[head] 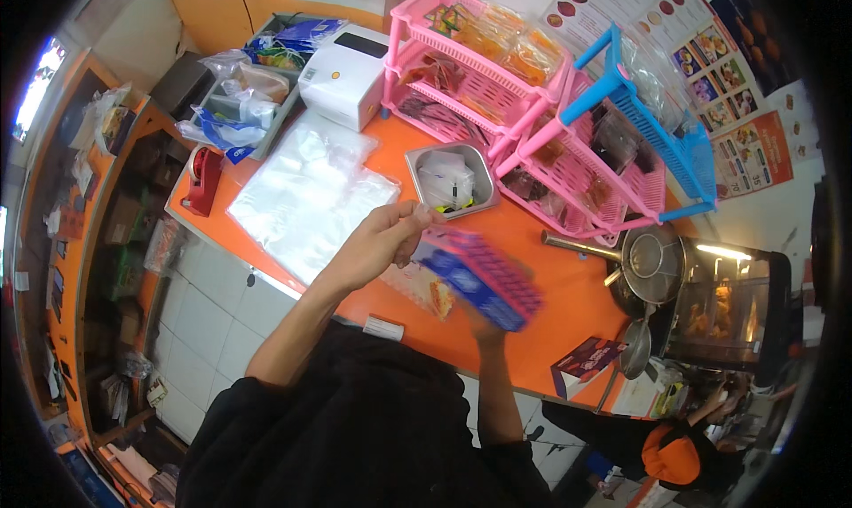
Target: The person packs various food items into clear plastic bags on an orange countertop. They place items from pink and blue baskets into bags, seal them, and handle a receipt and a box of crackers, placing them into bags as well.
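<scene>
My right hand (489, 327) is under and behind a blue and pink printed packet (489, 278), which is blurred by motion. Most of its fingers are hidden by the packet. My left hand (389, 238) is raised near the packet's upper left end, its thumb and fingers brought together. Whether they pinch an edge of something cannot be made out. Beneath the hands, a clear printed wrapper (431, 288) with a food picture lies on the orange table (566, 288). Just beyond my left fingertips stands a steel container (491, 187) with a clear plastic bag in it.
Clear plastic bags (313, 195) cover the table's left part, beside a red tape dispenser (202, 182) and a white label printer (346, 75). Pink tiered baskets (466, 62) stand behind. Rightward are a strainer (649, 258), a dark box (586, 365), a glass food warmer (719, 308) and another person (672, 451).
</scene>
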Tool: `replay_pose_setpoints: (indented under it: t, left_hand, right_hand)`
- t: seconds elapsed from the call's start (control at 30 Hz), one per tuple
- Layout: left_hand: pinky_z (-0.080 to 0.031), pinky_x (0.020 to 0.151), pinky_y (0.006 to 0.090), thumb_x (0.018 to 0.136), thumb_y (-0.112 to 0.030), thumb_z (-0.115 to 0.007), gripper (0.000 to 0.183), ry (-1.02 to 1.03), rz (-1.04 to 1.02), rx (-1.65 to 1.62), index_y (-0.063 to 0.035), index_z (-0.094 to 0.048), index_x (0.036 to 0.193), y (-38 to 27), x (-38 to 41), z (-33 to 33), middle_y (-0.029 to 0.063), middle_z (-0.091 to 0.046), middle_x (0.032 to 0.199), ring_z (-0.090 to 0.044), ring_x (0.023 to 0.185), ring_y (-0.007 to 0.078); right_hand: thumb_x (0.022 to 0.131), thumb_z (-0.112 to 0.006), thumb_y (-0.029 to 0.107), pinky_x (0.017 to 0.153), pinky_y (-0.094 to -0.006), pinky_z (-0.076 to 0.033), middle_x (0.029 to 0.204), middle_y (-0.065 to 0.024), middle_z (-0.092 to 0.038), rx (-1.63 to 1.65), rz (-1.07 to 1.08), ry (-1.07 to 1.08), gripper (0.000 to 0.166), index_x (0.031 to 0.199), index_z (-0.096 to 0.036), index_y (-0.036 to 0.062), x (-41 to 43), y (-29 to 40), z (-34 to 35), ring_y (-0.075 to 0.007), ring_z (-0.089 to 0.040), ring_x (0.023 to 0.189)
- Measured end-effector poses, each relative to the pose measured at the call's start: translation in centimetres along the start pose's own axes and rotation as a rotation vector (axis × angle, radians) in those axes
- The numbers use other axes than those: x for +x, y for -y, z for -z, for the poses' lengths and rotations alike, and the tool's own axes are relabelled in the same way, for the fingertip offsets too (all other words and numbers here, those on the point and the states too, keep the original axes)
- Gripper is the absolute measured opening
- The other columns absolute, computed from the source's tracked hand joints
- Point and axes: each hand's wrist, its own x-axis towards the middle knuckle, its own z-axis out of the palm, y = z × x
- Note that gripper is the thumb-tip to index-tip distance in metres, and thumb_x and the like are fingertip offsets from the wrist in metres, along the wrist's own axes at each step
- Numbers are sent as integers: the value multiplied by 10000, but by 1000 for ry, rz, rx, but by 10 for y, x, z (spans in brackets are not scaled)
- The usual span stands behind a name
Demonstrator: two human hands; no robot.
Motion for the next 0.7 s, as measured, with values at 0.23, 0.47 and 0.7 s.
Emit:
replay_pose_setpoints:
  t: [0.23,0.47,0.7]
  left_hand:
    - [-347,515,227,1006,-338,-508,372,196,21,232,15,-613,1061,-19,-7,38,-33,-463,653,-416,560,44]
    - [-482,717,448,829,-196,-699,410,-745,-505,1247,20,-519,1128,-13,-39,53,207,-571,908,-568,803,400]
    - [-541,762,413,854,-148,-577,207,-172,-192,1347,7,-524,980,88,-30,-43,197,-600,990,-637,903,353]
  right_hand:
    - [691,-814,35,895,-351,-493,1114,-118,-580,-598,-43,347,567,1159,-495,11,-6,-29,-7,-225,-608,1008]
    - [694,-814,3,898,-351,-489,1096,-108,-596,-344,-212,19,586,1194,-509,-12,30,35,4,-208,-606,983]
    - [740,-727,-79,945,-356,-473,1188,-129,-571,-175,-49,-295,642,1308,-432,-31,28,68,14,-217,-592,1049]
